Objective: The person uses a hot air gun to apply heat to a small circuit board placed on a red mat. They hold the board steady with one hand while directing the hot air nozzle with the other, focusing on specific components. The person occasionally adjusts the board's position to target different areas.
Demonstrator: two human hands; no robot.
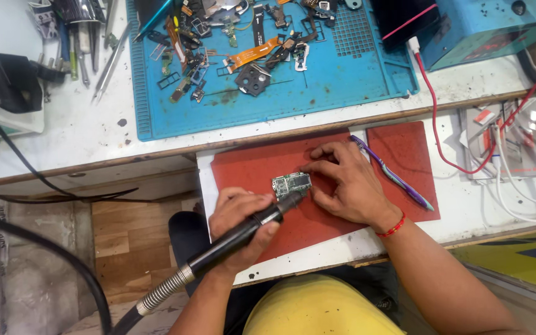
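A small green circuit board [290,183] lies on a red mat [262,162] laid over a white pull-out board. My left hand [238,229] grips a black hot-air handpiece [243,236], whose metal nozzle points at the circuit board's near edge. A ribbed metal hose runs from the handpiece down to the lower left. My right hand [344,183] rests on the mat, and its fingertips press on the board's right end. A red thread band circles the right wrist.
A purple toothbrush [393,175] lies on the mat right of my hand. On the bench behind sits a blue work mat [355,74] strewn with phone parts and flex cables, tweezers [103,59] at its left, a blue device [485,28] and red cable [432,118] at right.
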